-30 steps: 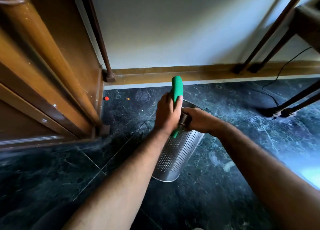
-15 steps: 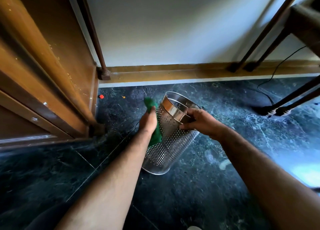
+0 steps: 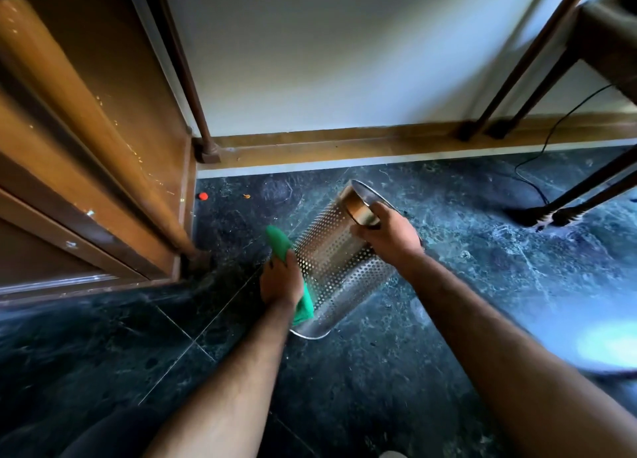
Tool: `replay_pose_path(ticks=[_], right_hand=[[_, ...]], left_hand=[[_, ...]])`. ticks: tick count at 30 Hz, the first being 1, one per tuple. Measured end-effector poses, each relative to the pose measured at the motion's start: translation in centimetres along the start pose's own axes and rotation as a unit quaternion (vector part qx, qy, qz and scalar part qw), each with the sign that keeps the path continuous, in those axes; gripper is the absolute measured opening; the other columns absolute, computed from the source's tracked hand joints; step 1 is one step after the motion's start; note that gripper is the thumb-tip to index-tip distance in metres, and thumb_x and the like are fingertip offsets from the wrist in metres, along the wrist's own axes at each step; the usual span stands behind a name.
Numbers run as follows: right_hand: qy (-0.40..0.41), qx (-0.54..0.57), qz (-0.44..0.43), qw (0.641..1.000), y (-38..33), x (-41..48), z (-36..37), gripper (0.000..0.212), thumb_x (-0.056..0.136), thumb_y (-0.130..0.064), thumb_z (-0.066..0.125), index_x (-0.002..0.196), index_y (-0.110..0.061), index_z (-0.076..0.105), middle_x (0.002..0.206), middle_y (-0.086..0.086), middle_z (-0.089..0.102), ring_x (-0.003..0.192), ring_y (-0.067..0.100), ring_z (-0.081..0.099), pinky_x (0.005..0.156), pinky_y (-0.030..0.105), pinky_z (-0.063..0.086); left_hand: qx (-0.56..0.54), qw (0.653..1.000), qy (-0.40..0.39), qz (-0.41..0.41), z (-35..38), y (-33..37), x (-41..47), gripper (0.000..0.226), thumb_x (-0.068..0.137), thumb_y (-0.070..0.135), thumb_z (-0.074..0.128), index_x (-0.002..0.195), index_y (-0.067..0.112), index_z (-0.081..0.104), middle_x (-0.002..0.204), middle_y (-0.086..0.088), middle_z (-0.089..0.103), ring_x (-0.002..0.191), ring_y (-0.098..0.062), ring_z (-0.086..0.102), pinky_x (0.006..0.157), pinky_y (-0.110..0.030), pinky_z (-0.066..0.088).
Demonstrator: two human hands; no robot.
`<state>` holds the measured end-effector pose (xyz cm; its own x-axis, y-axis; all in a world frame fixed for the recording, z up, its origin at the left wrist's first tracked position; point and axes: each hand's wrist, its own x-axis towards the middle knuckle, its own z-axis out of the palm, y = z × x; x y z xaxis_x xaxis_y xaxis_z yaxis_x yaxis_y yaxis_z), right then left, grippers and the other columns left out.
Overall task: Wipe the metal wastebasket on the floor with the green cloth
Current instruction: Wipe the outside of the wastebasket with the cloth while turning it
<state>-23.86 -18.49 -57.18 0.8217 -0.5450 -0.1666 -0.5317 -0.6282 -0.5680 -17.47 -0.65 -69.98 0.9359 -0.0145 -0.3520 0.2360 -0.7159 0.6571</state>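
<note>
Wastebasket (image 3: 339, 264) of perforated metal tilts on the dark marble floor (image 3: 465, 285), its base near the person and its open rim leaning away toward the wall. The right hand (image 3: 386, 237) curls over the rim, fingers closed on its edge. The left hand (image 3: 280, 280) presses the green cloth (image 3: 278, 245) flat against the basket's left side, fingers together over the fabric; one end of the cloth sticks out above the hand, the other below it near the base. Just left stands a brown wooden cabinet (image 3: 86, 147), its corner foot near the left hand. Behind runs a wooden baseboard (image 3: 344, 144) under a white wall. A small red bit (image 3: 202, 196) lies near the cabinet. Dark furniture legs (image 3: 579, 195) and a black cable (image 3: 531, 178) occupy the far right. Floor on the near side of the basket is open.
</note>
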Motion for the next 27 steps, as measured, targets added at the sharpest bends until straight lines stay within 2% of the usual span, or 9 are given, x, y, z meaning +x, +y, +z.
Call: replay_pose_path(ticks=[4,7,9,12,15,18,21,23,27], right_hand=[[-0.091,-0.019,-0.069,0.993,-0.2,0.0,-0.6,0.052,0.070,-0.043,0.079,0.118,-0.038,0.062,0.098,-0.007,0.074,0.090,0.019,0.069,0.084,0.038,0.056],[-0.166,-0.016,-0.105,0.980,0.4,0.0,-1.2,0.045,0.066,-0.049,0.081,0.108,-0.048,0.063,0.089,-0.021,0.067,0.091,0.010,0.065,0.084,0.032,0.053],[-0.192,-0.018,-0.118,0.974,0.7,0.1,-2.1,0.041,0.070,-0.033,0.083,0.103,-0.047,0.063,0.089,-0.022,0.063,0.090,0.010,0.061,0.083,0.027,0.047],[-0.151,-0.054,-0.124,0.979,0.0,0.4,-3.1,0.044,0.072,-0.012,0.076,0.114,-0.020,0.063,0.094,-0.002,0.065,0.090,0.022,0.064,0.075,0.030,0.047],[-0.080,-0.061,-0.063,0.993,-0.5,0.4,-2.5,0.037,0.072,-0.035,0.076,0.104,-0.019,0.065,0.090,0.003,0.070,0.085,0.028,0.067,0.069,0.033,0.050],[-0.024,-0.052,-0.006,0.998,0.5,0.3,-1.8,0.040,0.073,-0.050,0.072,0.099,-0.020,0.066,0.093,0.005,0.074,0.086,0.029,0.069,0.076,0.042,0.056],[-0.025,-0.024,-0.003,0.999,1.4,0.0,-2.2,0.036,0.070,-0.047,0.075,0.096,-0.024,0.066,0.086,-0.003,0.072,0.084,0.027,0.069,0.076,0.043,0.057],[-0.039,-0.041,-0.030,0.998,1.3,-0.3,-2.2,0.035,0.070,-0.047,0.077,0.099,-0.031,0.068,0.089,-0.004,0.071,0.090,0.026,0.069,0.079,0.042,0.055],[-0.051,-0.096,-0.112,0.988,-0.5,-1.5,-2.0,0.048,0.073,-0.056,0.073,0.117,-0.038,0.065,0.106,-0.005,0.075,0.100,0.019,0.067,0.086,0.035,0.047]], left_hand=[[-0.101,0.982,-0.143,-0.070,-1.7,3.0,2.7,0.066,0.099,0.050,0.031,0.131,0.001,0.060,0.136,-0.026,0.061,0.126,-0.037,0.059,0.107,-0.037,0.046],[-0.208,0.968,-0.111,-0.083,-2.3,7.1,3.3,0.075,0.086,0.070,0.033,0.123,0.015,0.068,0.122,-0.011,0.070,0.112,-0.031,0.066,0.102,-0.042,0.052],[-0.230,0.970,-0.075,-0.034,-2.6,9.5,2.5,0.069,0.089,0.069,0.036,0.115,0.016,0.071,0.114,-0.011,0.072,0.104,-0.030,0.069,0.091,-0.038,0.055],[-0.211,0.968,-0.046,0.127,-2.0,10.3,-0.5,0.049,0.100,0.053,0.041,0.108,0.013,0.068,0.098,-0.004,0.068,0.089,-0.026,0.066,0.067,-0.029,0.048],[-0.170,0.962,-0.044,0.209,0.9,7.1,-3.2,0.051,0.096,0.056,0.039,0.116,0.015,0.062,0.107,-0.007,0.070,0.097,-0.026,0.068,0.078,-0.036,0.054],[-0.123,0.982,-0.056,0.131,2.6,3.6,-2.8,0.061,0.092,0.061,0.035,0.112,0.011,0.063,0.106,-0.016,0.071,0.098,-0.035,0.069,0.080,-0.041,0.055],[-0.122,0.985,-0.112,-0.040,3.3,-0.1,-0.5,0.067,0.092,0.060,0.040,0.115,0.003,0.066,0.115,-0.025,0.070,0.105,-0.040,0.068,0.092,-0.045,0.055],[-0.227,0.947,-0.176,-0.143,3.8,-1.7,0.8,0.072,0.079,0.062,0.045,0.109,0.001,0.068,0.121,-0.028,0.068,0.102,-0.037,0.069,0.095,-0.046,0.055],[-0.379,0.875,-0.225,-0.200,2.9,1.4,1.9,0.097,0.080,0.087,0.028,0.097,0.005,0.077,0.106,-0.026,0.075,0.083,-0.030,0.077,0.088,-0.043,0.059]])
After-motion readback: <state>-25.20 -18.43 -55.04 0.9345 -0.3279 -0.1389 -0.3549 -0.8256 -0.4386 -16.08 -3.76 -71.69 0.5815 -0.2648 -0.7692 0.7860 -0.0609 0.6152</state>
